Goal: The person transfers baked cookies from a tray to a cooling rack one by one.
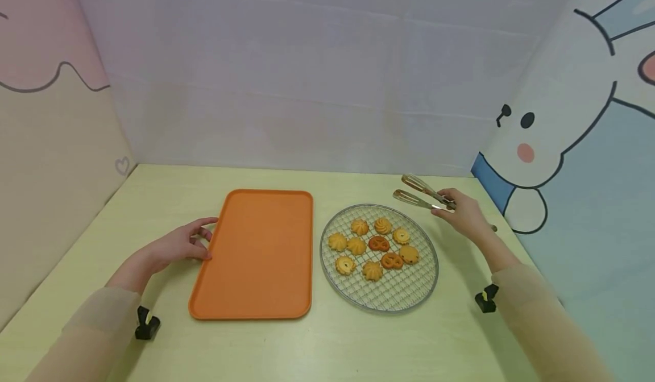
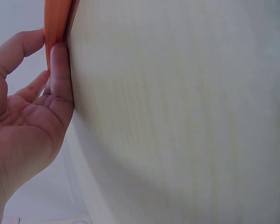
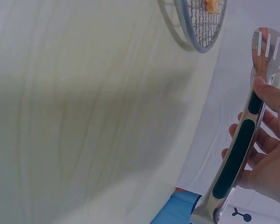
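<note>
My left hand [image 1: 181, 243] is at the left edge of an orange tray [image 1: 258, 257] that lies flat on the table. In the left wrist view, its fingers pinch the tray's rim [image 2: 56, 23]. My right hand [image 1: 463, 214] grips metal serving tongs [image 1: 422, 200], held above the table right of a round wire rack [image 1: 404, 291]. The tongs' arms are spread apart, their slotted heads pointing left with nothing between them. Dark green grip pads [image 3: 238, 154] show in the right wrist view. Several cookies and pretzel-shaped biscuits [image 1: 378, 243] lie on the rack.
The pale yellow table [image 1: 358, 342] meets a whitish back wall [image 1: 307, 86]. A rabbit-patterned panel [image 1: 588, 171] borders the right side, and a pink and cream panel [image 1: 51, 143] the left. The rack stands just right of the tray, with a narrow gap between.
</note>
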`<action>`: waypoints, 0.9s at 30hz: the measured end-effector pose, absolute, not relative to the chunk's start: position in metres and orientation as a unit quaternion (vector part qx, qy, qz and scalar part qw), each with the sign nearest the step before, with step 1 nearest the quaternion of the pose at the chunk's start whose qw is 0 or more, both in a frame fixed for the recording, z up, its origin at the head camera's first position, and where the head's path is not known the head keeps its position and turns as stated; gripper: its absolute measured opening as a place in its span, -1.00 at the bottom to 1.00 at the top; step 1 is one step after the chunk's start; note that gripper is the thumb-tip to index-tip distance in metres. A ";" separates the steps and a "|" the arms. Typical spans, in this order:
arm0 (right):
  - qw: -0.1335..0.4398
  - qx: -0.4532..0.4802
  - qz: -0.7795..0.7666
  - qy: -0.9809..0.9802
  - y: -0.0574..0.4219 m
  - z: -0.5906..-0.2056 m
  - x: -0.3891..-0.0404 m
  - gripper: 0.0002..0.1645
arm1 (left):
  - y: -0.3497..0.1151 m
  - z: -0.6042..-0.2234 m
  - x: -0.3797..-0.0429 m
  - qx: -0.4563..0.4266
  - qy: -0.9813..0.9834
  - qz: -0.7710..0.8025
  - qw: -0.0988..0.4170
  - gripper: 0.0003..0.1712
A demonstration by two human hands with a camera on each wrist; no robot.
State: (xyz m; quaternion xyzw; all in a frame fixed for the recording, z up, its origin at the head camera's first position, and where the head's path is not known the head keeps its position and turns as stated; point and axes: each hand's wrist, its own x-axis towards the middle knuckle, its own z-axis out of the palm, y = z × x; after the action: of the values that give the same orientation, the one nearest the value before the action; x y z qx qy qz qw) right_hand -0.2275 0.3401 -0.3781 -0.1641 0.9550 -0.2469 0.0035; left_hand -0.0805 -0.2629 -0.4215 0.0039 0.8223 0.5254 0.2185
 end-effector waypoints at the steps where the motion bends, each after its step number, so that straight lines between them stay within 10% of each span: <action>1: 0.005 -0.162 -0.248 0.955 0.339 -0.380 -0.230 -0.32 | -0.263 -0.421 -0.081 0.004 0.822 0.526 0.218 0.05; 27: 0.075 -0.121 -0.258 0.956 0.328 -0.414 -0.255 -0.34 | -0.265 -0.420 -0.082 0.010 0.824 0.524 0.215 0.05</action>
State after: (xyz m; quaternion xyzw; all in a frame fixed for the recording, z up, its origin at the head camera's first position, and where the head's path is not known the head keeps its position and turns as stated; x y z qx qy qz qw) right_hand -0.2548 0.3276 -0.4138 -0.1213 0.9556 -0.2580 0.0748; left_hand -0.0822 -0.2650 -0.4200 0.0096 0.8240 0.5240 0.2154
